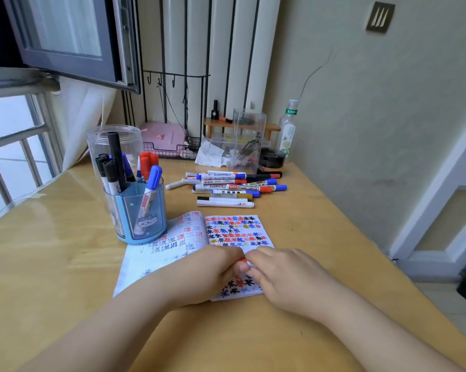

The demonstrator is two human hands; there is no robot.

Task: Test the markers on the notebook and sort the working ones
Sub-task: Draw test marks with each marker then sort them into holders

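On a wooden desk [293, 331] by a window lies my open notebook [146, 261], its right page crowded with red, blue and black star-shaped test marks. Left of it stands a blue holder [138, 210] with markers upright in its compartments; behind the notebook, a loose pile of markers [234, 187] lies flat — probably still waiting their turn. My two hands meet over the lower right page. My left hand [207, 277] and right hand [282, 277] are both curled around one red marker [243, 261], only a sliver of red showing between them — likely I am pulling off or pushing on its cap, though I cannot tell which. If the cap gives suddenly, the tip could jerk and streak my fingers or smear the page. Both wrists are over marks that may be wet, so they could smudge.
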